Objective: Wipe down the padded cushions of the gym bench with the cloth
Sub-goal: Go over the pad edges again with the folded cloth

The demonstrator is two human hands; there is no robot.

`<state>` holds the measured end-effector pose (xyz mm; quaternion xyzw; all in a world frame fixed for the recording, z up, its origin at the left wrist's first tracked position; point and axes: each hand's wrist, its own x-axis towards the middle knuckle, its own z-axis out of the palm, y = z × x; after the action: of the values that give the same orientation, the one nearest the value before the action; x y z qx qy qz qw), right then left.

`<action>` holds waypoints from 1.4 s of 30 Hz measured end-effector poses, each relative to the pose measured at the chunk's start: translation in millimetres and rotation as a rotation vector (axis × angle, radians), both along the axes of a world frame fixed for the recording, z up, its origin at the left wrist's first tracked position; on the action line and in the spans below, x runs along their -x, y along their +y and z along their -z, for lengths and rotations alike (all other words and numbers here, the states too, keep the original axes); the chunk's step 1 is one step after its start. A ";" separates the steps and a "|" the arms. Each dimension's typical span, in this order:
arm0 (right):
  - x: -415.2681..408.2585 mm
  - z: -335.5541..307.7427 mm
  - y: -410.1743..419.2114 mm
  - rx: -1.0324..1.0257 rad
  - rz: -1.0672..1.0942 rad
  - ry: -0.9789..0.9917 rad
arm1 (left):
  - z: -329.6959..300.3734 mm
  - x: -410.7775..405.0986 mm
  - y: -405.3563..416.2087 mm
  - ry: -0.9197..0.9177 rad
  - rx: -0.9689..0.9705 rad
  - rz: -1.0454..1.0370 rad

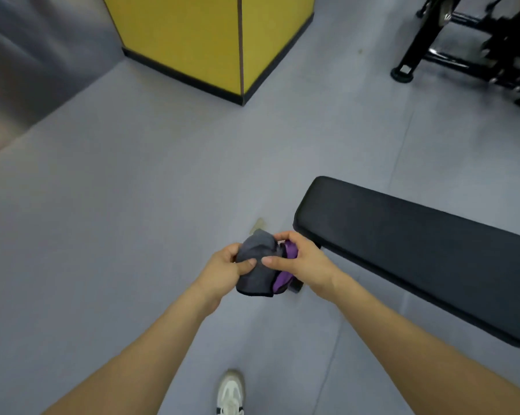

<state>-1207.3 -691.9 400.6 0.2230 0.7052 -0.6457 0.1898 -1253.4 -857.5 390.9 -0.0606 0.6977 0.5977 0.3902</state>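
Note:
A bunched cloth, grey on one side and purple on the other, hangs in front of me above the floor. My left hand grips its left side and my right hand pinches its right side, thumbs on top. The black padded cushion of the gym bench stretches from just right of my hands toward the lower right edge of the view. The cloth is close to the cushion's near-left end and does not touch it.
Grey floor spreads to the left and ahead. A yellow pillar with a black base stands at the top centre. Black machine frames fill the top right corner. My white shoe is at the bottom.

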 end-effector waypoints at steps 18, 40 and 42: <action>140.9 -156.6 0.5 -0.044 -0.048 0.161 | -166.2 165.1 -7.2 -0.023 -0.103 0.078; 370.8 -253.0 227.7 -0.730 0.043 0.188 | -265.0 455.0 239.8 0.703 0.144 0.772; 389.4 -260.1 248.8 -0.730 0.069 0.178 | -265.4 481.7 266.4 0.745 0.125 0.857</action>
<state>-1596.7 -443.2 660.8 0.2427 0.8947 -0.3747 0.0139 -1735.1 -591.2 656.3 0.4197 0.7844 0.3248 0.3211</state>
